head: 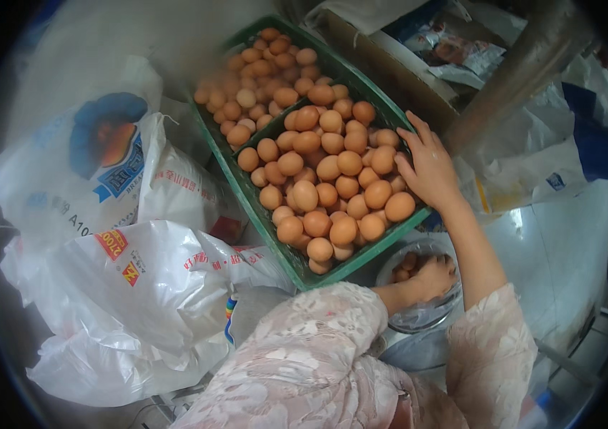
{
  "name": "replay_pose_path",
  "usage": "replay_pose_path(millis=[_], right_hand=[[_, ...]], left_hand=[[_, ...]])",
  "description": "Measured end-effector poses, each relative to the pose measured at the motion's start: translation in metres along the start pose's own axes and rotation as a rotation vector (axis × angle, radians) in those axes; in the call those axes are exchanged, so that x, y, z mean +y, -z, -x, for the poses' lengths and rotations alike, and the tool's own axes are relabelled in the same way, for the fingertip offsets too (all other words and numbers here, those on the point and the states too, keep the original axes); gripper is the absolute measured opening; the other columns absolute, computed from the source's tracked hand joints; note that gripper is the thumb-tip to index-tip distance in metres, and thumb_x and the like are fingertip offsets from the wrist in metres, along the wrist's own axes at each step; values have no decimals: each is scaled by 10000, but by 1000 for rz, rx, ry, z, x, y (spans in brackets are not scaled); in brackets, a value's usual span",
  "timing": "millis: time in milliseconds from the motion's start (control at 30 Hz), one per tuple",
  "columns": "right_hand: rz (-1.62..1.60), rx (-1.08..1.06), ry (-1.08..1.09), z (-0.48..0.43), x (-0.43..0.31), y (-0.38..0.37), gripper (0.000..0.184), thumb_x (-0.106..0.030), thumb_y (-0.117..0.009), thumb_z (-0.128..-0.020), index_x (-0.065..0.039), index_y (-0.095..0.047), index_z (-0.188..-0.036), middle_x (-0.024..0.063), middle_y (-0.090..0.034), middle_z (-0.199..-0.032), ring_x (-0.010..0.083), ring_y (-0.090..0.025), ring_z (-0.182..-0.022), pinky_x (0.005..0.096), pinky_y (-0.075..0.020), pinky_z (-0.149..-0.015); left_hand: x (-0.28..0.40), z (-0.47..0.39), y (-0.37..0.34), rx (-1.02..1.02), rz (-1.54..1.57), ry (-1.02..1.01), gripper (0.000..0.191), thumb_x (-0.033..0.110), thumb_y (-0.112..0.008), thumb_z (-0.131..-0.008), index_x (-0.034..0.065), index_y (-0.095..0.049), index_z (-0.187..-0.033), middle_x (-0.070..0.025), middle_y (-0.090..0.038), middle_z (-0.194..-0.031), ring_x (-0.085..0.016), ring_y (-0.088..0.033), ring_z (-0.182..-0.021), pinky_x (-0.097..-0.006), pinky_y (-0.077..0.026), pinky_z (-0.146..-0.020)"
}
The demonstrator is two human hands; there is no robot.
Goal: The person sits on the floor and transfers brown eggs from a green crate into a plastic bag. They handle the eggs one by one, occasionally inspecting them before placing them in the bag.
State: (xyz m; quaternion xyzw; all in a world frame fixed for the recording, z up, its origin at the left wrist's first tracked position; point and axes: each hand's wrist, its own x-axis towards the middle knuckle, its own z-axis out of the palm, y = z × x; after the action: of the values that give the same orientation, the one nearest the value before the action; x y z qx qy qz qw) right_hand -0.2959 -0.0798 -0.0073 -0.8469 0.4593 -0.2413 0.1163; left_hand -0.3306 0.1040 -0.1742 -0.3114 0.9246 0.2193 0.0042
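Observation:
A green plastic crate (277, 252) full of brown eggs (330, 166) sits tilted across the middle, with a divider splitting it into two compartments. My right hand (426, 163) rests over the crate's right rim, fingers spread, tips beside the nearest eggs. Below the crate's near corner stands a round bowl (416, 324) lined with clear plastic, with a few brown eggs (404, 268) inside. My left hand (433, 278) reaches into this bowl, fingers curled downward. Its fingertips are hidden, so whether it holds an egg cannot be told.
White printed plastic sacks (137, 289) crowd the left side. Behind the crate at right is an open cardboard box (389, 59) with packets. A thick post (518, 69) slants past it. More plastic packaging (539, 171) lies on the right, above a pale surface (545, 252).

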Motion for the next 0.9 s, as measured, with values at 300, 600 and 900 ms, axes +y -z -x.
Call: replay_pose_path(millis=[300, 600, 900], right_hand=[[39, -23, 9, 0, -1, 2, 465, -173, -664, -889, -7, -607, -1320, 150, -413, -1587, 385, -530, -1306, 466, -476, -1083], [30, -26, 20, 0, -7, 5, 463, -168, -680, -876, -14, -611, -1307, 151, -390, -1609, 403, -516, -1314, 478, -469, -1087], [0, -23, 7, 0, -9, 5, 476, -183, -703, -841, -11, -623, -1278, 162, -387, -1609, 413, -517, -1302, 483, -464, -1084]], left_hand=[[22, -9, -83, -90, -275, -283, 239, 291, -620, -921, 227, -780, -1087, -163, -567, -1342, -344, -538, -1201, -481, -402, -955], [39, 39, 93, -565, 45, -266, 360, 354, -745, -833, 82, -802, -1062, -260, -605, -1341, -437, -506, -1283, -582, -482, -756], [-240, 189, 361, 548, 213, 474, 233, 140, -701, -826, 41, -639, -1028, -150, -652, -1018, -314, -676, -914, -442, -533, -719]])
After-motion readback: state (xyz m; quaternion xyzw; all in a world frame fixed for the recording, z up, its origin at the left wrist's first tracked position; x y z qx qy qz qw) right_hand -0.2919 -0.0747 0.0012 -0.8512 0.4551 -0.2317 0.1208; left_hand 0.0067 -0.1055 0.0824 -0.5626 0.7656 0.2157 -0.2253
